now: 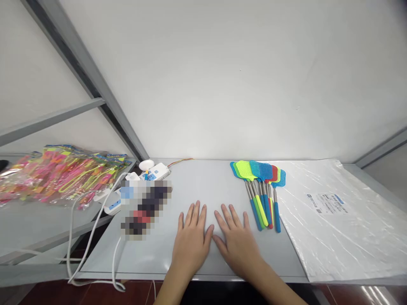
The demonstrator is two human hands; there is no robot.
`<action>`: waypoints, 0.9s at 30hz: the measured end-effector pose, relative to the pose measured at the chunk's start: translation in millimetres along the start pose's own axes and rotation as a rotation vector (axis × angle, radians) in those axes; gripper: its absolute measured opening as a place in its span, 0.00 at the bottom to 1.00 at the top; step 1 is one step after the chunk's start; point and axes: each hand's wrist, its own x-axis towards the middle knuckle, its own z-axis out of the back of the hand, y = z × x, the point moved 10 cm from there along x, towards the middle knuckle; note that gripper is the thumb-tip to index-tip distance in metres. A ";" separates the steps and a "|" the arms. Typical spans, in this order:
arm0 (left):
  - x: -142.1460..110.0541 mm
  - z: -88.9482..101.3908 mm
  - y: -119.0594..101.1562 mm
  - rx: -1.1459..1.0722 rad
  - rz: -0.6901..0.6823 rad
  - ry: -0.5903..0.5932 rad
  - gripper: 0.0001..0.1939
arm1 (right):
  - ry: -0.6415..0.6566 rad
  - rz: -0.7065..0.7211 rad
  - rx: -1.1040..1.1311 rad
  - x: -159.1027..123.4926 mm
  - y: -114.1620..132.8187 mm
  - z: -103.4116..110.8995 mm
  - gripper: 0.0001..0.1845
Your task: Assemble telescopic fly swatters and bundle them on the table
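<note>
My left hand (191, 241) lies palm down on the grey tabletop (203, 178), fingers stretched out and apart. Beside it, my right hand (237, 242) rests flat in the same way, its thumb close to the left thumb. Neither hand holds anything. Just beyond the right hand, to its right, is a bunch of fly swatters (262, 190) with blue, lime-green and red mesh heads and coloured grips. Their heads overlap toward the wall, and their handles point toward me.
At the right lies a large white plastic bag (343, 224) with a printed label. On the left are a white power strip (158, 171), a blurred-out object (146, 212) and looping white cables (92, 233). Colourful bagged items (70, 173) fill the neighbouring shelf; a white wall (238, 84) stands behind.
</note>
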 end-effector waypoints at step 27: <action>150.4 -18.6 -200.0 -0.178 -0.132 0.023 0.29 | -0.472 -0.494 0.255 -42.8 -206.8 75.4 0.23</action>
